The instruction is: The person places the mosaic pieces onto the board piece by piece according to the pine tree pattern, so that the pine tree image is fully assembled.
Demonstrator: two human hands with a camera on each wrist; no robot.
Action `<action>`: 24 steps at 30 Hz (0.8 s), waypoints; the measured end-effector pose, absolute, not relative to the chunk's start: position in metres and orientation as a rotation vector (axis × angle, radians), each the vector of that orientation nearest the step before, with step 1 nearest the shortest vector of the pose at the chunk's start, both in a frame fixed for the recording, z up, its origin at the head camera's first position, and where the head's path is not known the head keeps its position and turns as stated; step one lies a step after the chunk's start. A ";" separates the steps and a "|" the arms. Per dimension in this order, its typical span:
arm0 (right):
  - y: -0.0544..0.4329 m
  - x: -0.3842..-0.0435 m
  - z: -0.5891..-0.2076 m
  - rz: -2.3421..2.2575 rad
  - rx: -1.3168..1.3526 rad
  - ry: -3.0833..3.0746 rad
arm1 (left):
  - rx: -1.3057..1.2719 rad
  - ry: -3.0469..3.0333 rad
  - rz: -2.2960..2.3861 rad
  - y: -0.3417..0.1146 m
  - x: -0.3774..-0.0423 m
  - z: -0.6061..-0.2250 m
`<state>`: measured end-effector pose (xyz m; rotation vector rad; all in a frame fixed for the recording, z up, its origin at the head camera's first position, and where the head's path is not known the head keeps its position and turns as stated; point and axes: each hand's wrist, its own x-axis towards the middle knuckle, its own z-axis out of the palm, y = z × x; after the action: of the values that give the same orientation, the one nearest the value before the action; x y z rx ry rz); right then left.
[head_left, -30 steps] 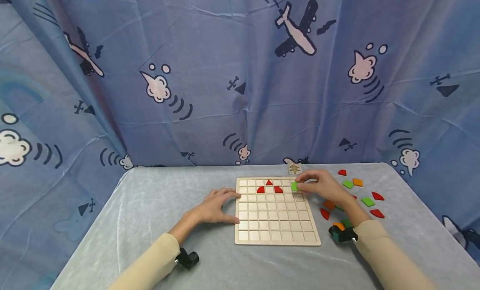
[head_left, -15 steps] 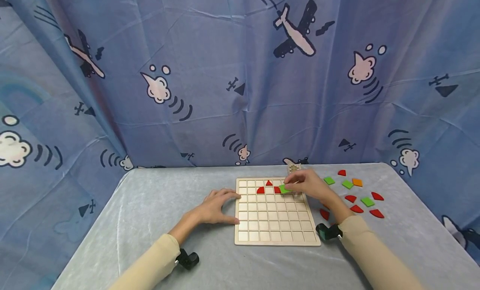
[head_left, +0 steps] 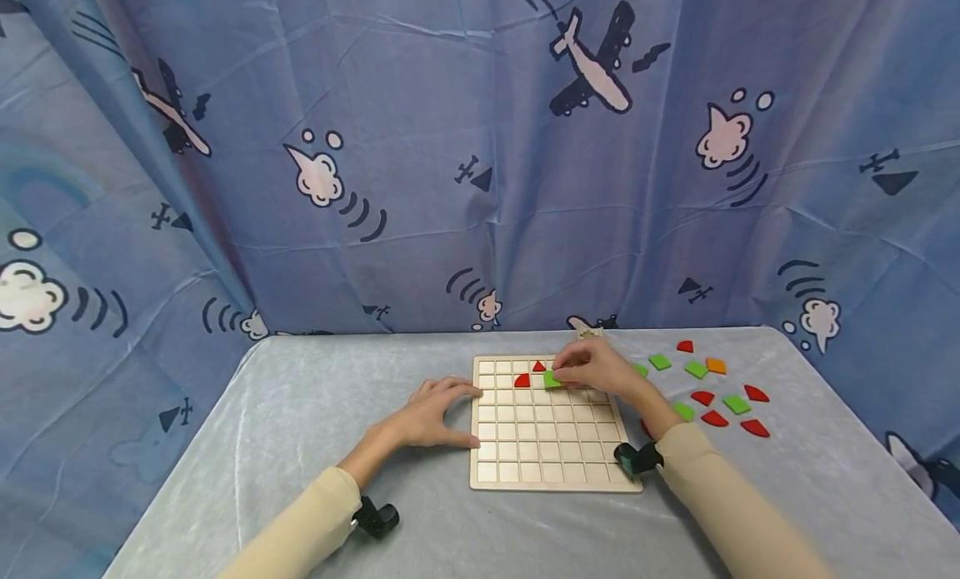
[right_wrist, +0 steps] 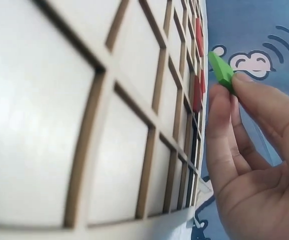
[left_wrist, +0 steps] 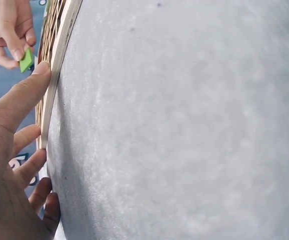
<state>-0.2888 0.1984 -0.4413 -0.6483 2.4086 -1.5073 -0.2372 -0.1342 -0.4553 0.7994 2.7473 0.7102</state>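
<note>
Between thumb and fingers, my right hand (head_left: 600,368) pinches a green square tile (head_left: 551,380). It holds the tile over the upper part of a wooden grid board (head_left: 547,436). In the right wrist view the green tile (right_wrist: 220,70) is tilted and apart from the board. A red triangle (head_left: 539,366) and a red quarter-circle (head_left: 522,381) sit in cells near the top; the other red quarter-circle is hidden in the head view. My left hand (head_left: 426,414) touches the board's left edge with thumb and fingers spread, also seen at the board's side (left_wrist: 54,75) in the left wrist view.
Right of the board lie loose tiles: several green squares (head_left: 737,404), several red quarter-circles (head_left: 755,428) and an orange square (head_left: 716,366). My right forearm covers some. Behind the board is a small patterned piece (head_left: 590,333), partly hidden. A blue curtain (head_left: 420,146) hangs behind the table.
My right hand has moved left across the board's upper part with the green tile, from near the right edge toward the red pieces. My left hand has stayed at the left edge.
</note>
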 end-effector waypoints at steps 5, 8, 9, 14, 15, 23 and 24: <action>0.192 -0.294 -0.445 -1.494 -0.653 2.391 | 0.796 2.745 0.713 -0.134 -0.237 -0.454; 0.188 -0.295 -0.446 -1.477 -0.643 2.411 | 0.798 2.745 0.713 -0.134 -0.237 -0.454; 0.187 -0.295 -0.446 -1.472 -0.636 2.420 | 0.800 2.745 0.714 -0.134 -0.237 -0.454; 0.183 -0.295 -0.445 -1.445 -0.618 2.463 | 0.800 2.744 0.717 -0.134 -0.236 -0.453; 0.182 -0.295 -0.445 -1.443 -0.613 2.468 | 0.801 2.745 0.715 -0.134 -0.236 -0.453; 0.179 -0.295 -0.443 -1.392 -0.627 2.485 | 0.822 2.744 0.725 -0.134 -0.237 -0.454; 0.178 -0.296 -0.443 -1.385 -0.629 2.491 | 0.823 2.746 0.730 -0.134 -0.238 -0.454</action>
<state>-0.2957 0.1784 -0.4428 -0.6289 2.4906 -1.3846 -0.2376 -0.1343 -0.4540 0.8226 2.7456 0.7297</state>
